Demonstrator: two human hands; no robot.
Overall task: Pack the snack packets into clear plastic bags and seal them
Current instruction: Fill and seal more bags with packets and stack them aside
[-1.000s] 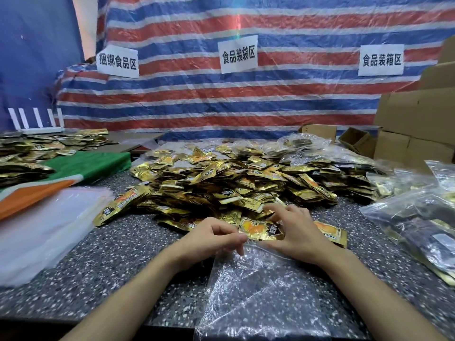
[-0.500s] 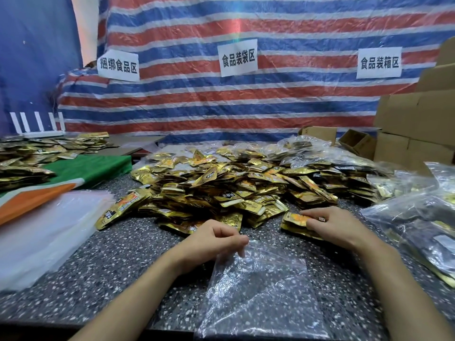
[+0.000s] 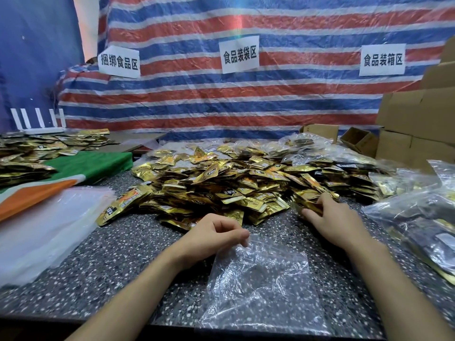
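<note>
The sign (image 3: 240, 55) out back reads 食品装袋区. So the left hand (image 3: 211, 236) pinches the crinkly clear bag (image 3: 261, 279) by its mouth, and the right hand (image 3: 337, 223) clutches a few shiny gold foil packets (image 3: 306, 205) just up-right of that, at the edge of the heap (image 3: 221, 183).

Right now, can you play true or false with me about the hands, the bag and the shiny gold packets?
1. The left hand pinches the clear bag at its top edge. True.
2. The right hand holds nothing. False: it grips gold packets at the edge of the pile.
3. The clear bag is stuffed with packets. False: it looks empty, with the speckled table showing through it.
4. Cardboard boxes stand on the right. True.
</note>
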